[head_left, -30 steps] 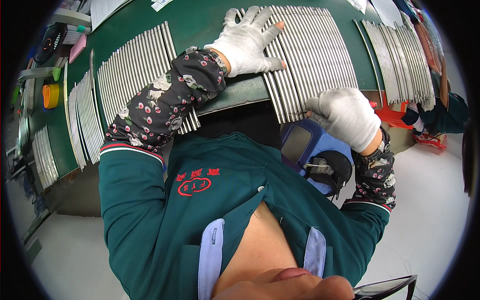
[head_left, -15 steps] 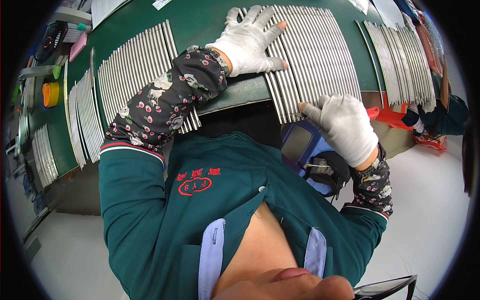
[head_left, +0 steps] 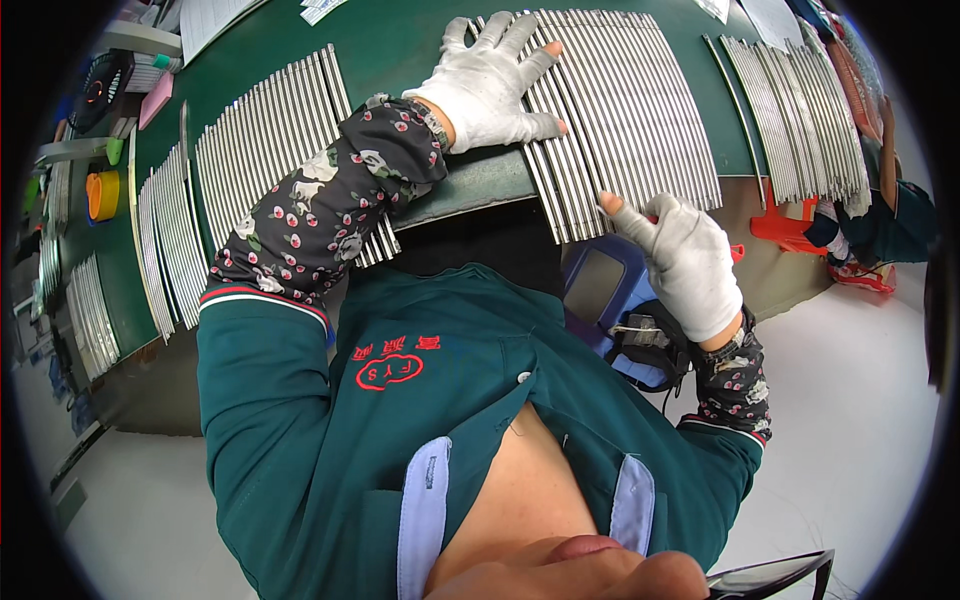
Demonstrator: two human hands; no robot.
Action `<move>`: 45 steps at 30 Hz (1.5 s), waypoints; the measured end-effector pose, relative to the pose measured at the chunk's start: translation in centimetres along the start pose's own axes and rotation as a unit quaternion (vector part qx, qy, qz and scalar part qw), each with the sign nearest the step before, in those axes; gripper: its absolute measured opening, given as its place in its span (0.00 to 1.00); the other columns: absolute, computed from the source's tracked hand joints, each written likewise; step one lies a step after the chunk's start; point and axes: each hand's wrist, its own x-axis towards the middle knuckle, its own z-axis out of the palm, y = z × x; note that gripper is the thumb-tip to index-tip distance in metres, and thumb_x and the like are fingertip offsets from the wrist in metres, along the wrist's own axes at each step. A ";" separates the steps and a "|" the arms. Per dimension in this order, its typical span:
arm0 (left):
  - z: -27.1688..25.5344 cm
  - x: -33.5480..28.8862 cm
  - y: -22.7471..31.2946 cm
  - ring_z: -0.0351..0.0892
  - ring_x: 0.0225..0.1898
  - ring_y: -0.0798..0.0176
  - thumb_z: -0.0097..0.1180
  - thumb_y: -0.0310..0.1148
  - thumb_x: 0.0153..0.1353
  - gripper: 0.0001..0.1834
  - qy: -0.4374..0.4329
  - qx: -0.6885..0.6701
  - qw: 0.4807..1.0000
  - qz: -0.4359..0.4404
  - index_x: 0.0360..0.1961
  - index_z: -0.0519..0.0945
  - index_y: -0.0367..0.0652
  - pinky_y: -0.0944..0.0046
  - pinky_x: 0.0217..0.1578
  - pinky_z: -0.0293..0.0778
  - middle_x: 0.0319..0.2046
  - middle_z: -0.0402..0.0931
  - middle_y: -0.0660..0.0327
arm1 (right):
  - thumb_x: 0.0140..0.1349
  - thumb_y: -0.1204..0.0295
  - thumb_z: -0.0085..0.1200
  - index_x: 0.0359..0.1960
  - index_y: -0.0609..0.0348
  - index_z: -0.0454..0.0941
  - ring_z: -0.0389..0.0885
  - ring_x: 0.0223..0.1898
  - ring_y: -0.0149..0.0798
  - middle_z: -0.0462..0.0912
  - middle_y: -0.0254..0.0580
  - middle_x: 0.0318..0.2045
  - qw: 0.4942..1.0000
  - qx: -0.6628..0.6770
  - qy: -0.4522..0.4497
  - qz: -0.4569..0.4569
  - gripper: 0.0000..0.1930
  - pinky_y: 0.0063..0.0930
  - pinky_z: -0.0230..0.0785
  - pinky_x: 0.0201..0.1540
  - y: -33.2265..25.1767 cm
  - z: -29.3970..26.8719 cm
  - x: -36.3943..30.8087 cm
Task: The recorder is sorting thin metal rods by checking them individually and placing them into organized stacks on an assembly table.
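Note:
A wide row of thin silvery metal rods (head_left: 640,110) lies side by side on the green table (head_left: 400,50), with its near ends reaching past the front edge. My left hand (head_left: 485,100), in a white glove with bare thumb and fingertip showing, rests on the row's left side, fingers spread. At the near ends, my right hand (head_left: 690,265), gloved the same way, has its thumb against the rods. Its other fingers curl inward, and whatever they hold, if anything, is hidden. Left of my left forearm is another row of rods (head_left: 265,130).
More rods (head_left: 800,120) lie at the right, and narrower bundles (head_left: 170,240) at the far left. A yellow tape roll (head_left: 102,195) and a small black fan (head_left: 103,80) stand there too. Below the table edge are a blue stool (head_left: 605,285) and a red stool (head_left: 785,225). Another person (head_left: 905,225) is at the far right.
My right hand has shifted slightly left along the near ends of the rods. My left hand has slid a little left, still spread on the row.

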 end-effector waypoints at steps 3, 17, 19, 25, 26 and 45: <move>0.1 -0.1 -0.1 0.40 0.75 0.49 0.41 0.73 0.57 0.49 0.001 0.001 1.000 0.002 0.72 0.56 0.53 0.36 0.69 0.38 0.72 0.46 0.50 | 0.52 0.79 0.55 0.57 0.38 0.77 0.72 0.24 0.38 0.68 0.36 0.25 0.996 0.085 -0.033 -0.004 0.29 0.34 0.70 0.26 0.2 0.3 -0.2; 0.1 0.3 0.4 0.40 0.75 0.49 0.41 0.73 0.57 0.48 0.004 -0.002 1.000 -0.009 0.72 0.56 0.55 0.36 0.69 0.39 0.73 0.46 0.51 | 0.49 0.77 0.56 0.45 0.47 0.83 0.80 0.24 0.42 0.77 0.39 0.19 0.992 0.093 -0.070 -0.044 0.19 0.37 0.73 0.29 0.9 -1.7 1.8; 0.1 0.3 0.4 0.40 0.75 0.49 0.42 0.73 0.57 0.48 0.000 -0.007 1.000 -0.009 0.72 0.56 0.55 0.36 0.69 0.39 0.73 0.46 0.51 | 0.48 0.77 0.56 0.44 0.47 0.83 0.80 0.25 0.43 0.77 0.40 0.18 0.993 0.083 -0.074 -0.048 0.19 0.37 0.73 0.30 0.9 -1.7 1.9; -0.4 0.2 0.4 0.41 0.74 0.50 0.41 0.73 0.57 0.48 -0.003 -0.001 1.000 -0.012 0.72 0.57 0.55 0.36 0.69 0.39 0.73 0.46 0.52 | 0.49 0.76 0.55 0.43 0.47 0.83 0.81 0.26 0.44 0.78 0.41 0.19 0.990 0.079 -0.108 -0.051 0.18 0.38 0.74 0.31 0.8 -2.4 2.6; -0.4 0.2 0.4 0.41 0.74 0.50 0.41 0.73 0.57 0.48 -0.003 -0.001 1.000 -0.013 0.72 0.57 0.55 0.36 0.69 0.39 0.73 0.46 0.52 | 0.49 0.76 0.54 0.44 0.47 0.83 0.81 0.26 0.45 0.78 0.41 0.20 0.989 0.075 -0.111 -0.055 0.18 0.38 0.74 0.31 0.8 -2.4 2.7; -3.4 0.3 0.7 0.44 0.73 0.44 0.48 0.67 0.55 0.48 -0.038 -0.050 0.998 0.000 0.70 0.60 0.47 0.35 0.68 0.41 0.70 0.49 0.44 | 0.55 0.77 0.57 0.48 0.44 0.84 0.77 0.21 0.41 0.73 0.40 0.17 0.989 0.070 -0.099 -0.089 0.19 0.34 0.69 0.24 1.0 -2.2 3.1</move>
